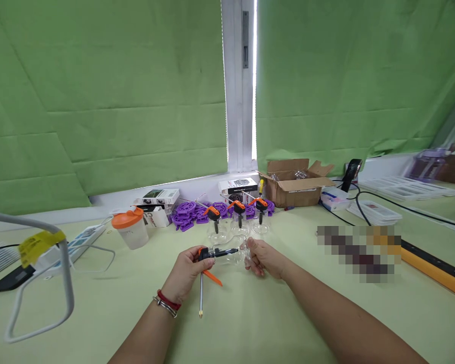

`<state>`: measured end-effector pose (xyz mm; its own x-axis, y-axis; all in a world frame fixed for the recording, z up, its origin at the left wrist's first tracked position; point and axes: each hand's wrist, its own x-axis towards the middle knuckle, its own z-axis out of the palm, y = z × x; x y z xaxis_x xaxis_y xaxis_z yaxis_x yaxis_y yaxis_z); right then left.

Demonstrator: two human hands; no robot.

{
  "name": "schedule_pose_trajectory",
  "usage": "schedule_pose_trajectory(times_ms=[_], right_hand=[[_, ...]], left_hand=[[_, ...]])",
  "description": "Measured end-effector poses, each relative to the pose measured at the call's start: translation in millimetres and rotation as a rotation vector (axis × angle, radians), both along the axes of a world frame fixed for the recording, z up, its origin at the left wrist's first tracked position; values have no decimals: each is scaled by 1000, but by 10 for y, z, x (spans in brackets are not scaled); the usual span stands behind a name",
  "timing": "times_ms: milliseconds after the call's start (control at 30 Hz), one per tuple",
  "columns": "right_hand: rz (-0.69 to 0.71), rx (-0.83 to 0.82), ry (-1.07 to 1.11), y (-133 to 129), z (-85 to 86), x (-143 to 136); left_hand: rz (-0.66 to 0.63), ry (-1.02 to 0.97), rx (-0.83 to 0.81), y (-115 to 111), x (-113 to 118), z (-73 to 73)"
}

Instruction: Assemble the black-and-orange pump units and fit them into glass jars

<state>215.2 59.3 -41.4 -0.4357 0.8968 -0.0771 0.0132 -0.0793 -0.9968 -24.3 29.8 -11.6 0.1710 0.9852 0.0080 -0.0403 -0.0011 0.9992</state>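
Above the table, both hands hold a clear spray bottle (238, 248) lying sideways. My left hand (189, 268) is closed around its black head, from which an orange trigger (212, 278) and a thin metal nozzle tube (201, 298) with a brass-coloured tip hang down. Through the clear wall a black inner tube shows. My right hand (263, 258) grips the bottle's base end, its fingers wrapped round it. Just behind stand three similar clear bottles (217, 233) with black and orange heads and thin metal nozzles, upright side by side.
Purple plastic parts (184, 215) lie behind the bottles. An open cardboard box (296, 187) stands back right, and small printed boxes (238, 187) sit along the wall. A cup with an orange lid (131, 227), a power strip (85, 237) and a grey bent-tube frame (66, 283) occupy the left.
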Motion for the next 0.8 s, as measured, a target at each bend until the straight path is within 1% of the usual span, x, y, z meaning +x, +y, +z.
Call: schedule_pose_trajectory(times_ms=[133,333,500,633,800], right_hand=[[9,-12,-40,0,9,13],[20,91,126,-54,82,69],[69,156,174,-52,75,95],[31,131,124,-20,51,97],[30,65,124,-31,89,64]], left_hand=[[-5,-49,5,25,-27,-13],[33,-80,-8,66,-60,-23],[15,-63,4,36,-38,0],[9,-33,5,26,-32,16],[-11,-15,13,24,-29,12]])
